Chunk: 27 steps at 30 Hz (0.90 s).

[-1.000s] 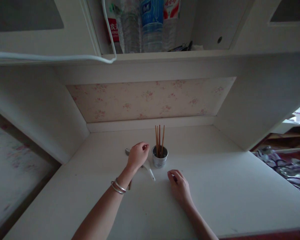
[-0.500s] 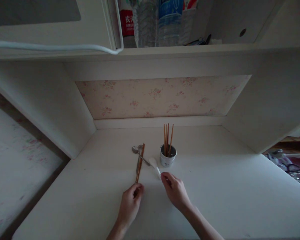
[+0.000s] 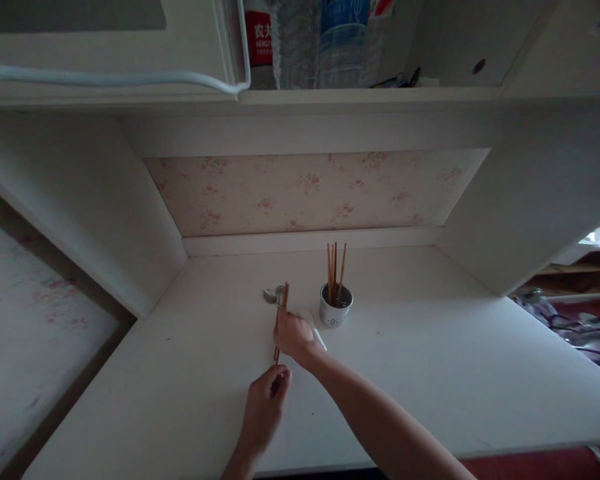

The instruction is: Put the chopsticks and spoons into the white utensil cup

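Right hand, fingers curled downward, is over the chopsticks lying on the surface; I cannot tell whether it grips anything. Left hand, loosely curled, is at their near end, hold unclear to me. Metal spoons lie beside them; rightward, I record a white spoon, then a perforated cup holding sticks.

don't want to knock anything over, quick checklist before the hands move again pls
1. Perforated metal cup upright: ok.
2. Chopsticks in the cup standing inside it: ok.
3. Loose chopsticks fully in sight: not ok, right hand covers part.
4. Right hand's grip: cannot tell, fingertips obscured.
5. Left hand clear of the loose chopsticks' near end: cannot tell.
6. White spoon clear of the cup: ok.
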{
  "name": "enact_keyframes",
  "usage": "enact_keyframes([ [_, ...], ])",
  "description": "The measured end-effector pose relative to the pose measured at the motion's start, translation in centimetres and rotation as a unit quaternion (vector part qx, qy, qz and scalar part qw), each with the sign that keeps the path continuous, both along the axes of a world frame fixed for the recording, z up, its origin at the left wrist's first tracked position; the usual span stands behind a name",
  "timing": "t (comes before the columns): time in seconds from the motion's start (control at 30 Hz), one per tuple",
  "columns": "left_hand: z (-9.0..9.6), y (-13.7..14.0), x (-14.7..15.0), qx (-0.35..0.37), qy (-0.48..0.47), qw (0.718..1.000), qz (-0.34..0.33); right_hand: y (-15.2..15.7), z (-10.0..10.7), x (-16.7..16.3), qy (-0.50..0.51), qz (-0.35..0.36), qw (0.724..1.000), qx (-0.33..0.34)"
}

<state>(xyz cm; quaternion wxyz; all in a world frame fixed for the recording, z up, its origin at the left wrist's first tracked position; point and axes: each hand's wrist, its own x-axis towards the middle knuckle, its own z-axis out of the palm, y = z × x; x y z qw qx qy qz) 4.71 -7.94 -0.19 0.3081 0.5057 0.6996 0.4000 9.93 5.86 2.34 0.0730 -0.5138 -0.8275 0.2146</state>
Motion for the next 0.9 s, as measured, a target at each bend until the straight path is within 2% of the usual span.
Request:
enact_keyframes([
  [0.27, 0.3, 0.3, -0.1, 0.004, 0.012, 1.000, -0.013, 0.2, -0.5, 0.2, -0.034, 0.003, 0.999, 0.011],
  [0.5, 0.5, 0.1, -0.1, -0.002, 0.003, 1.000, -0.015, 0.1, 0.1, 0.6, -0.042, -0.017, 0.999, 0.031],
  [0.9, 0.5, 0.1, 0.0, 0.000, 0.013, 0.999, -0.033, 0.0, 1.0, 0.9, -0.078, -0.012, 0.997, 0.015],
])
